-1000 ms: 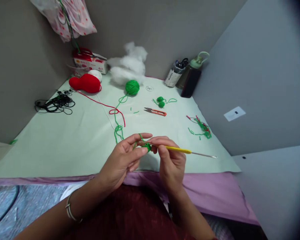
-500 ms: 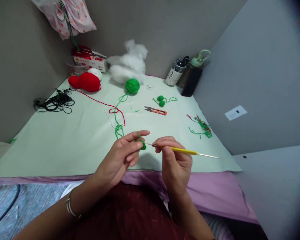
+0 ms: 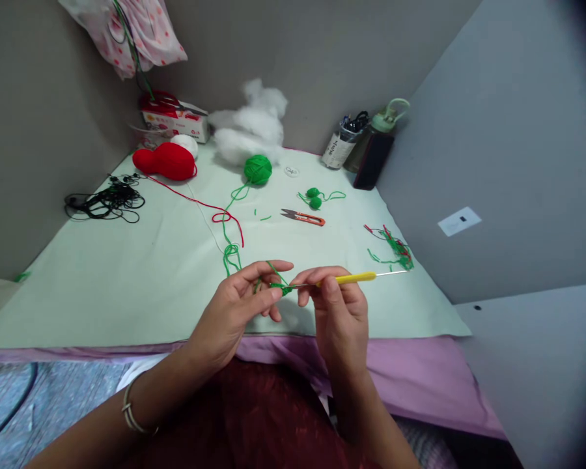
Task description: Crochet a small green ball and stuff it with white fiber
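Note:
My left hand pinches a small green crochet piece between thumb and fingers, with green yarn running over its raised index finger. My right hand is closed on the yellow grip of a crochet hook. The hook's thin metal tip reaches left into the green piece; its other end points right over the table. From my left hand the yarn trails back in loose loops to a green yarn ball. Exactly how the yarn sits on the hook tip is too small to tell.
Orange thread snips lie beyond my hands, near two small green balls. Yarn scraps are at the right. Red yarn, black cords and white stuffing lie farther back. A bottle and phone stand at the wall.
The crochet hook has tilted, its right end swinging up and left. My right hand has shifted slightly left, and the green piece shows at a different angle between my left fingers.

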Tool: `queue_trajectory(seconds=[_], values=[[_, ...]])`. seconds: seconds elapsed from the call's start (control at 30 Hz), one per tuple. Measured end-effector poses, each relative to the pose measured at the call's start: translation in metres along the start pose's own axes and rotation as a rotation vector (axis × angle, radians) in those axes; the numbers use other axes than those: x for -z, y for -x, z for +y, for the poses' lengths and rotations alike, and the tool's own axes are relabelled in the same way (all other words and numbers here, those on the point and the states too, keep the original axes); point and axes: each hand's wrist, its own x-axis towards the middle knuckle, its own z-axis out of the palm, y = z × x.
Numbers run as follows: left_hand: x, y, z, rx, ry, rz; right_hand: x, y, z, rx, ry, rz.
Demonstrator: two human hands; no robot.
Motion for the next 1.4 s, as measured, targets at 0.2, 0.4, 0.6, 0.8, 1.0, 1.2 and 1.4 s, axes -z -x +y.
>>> queue_trajectory(seconds=[0.2, 0.4, 0.6, 0.8, 1.0, 1.2, 1.4], values=[[0.004, 0.001, -0.005, -0.092, -0.138, 0.056, 0.001, 0.009, -0.005, 0.309, 0.357, -0.07], [-0.002, 0.001, -0.005, -0.032, 0.013, 0.059, 0.001, 0.016, 0.009, 0.703, 0.836, -0.111], [0.002, -0.004, 0.005, 0.207, 0.287, -0.062, 0.001, 0.01, 0.005, 0.432, 0.485, 0.002], [-0.003, -0.003, 0.004, 0.068, 0.149, -0.047, -0.005, -0.002, -0.001, 0.192, 0.174, -0.016], [-0.006, -0.002, -0.006, 0.034, 0.116, 0.053, -0.005, 0.012, 0.012, 0.45, 0.572, -0.032], [-0.001, -0.007, 0.0, 0.228, 0.333, -0.034, 0.001, 0.011, 0.008, 0.47, 0.545, -0.01], [-0.005, -0.004, -0.001, 0.06, 0.172, -0.026, -0.002, 0.001, 0.002, 0.165, 0.183, -0.005]])
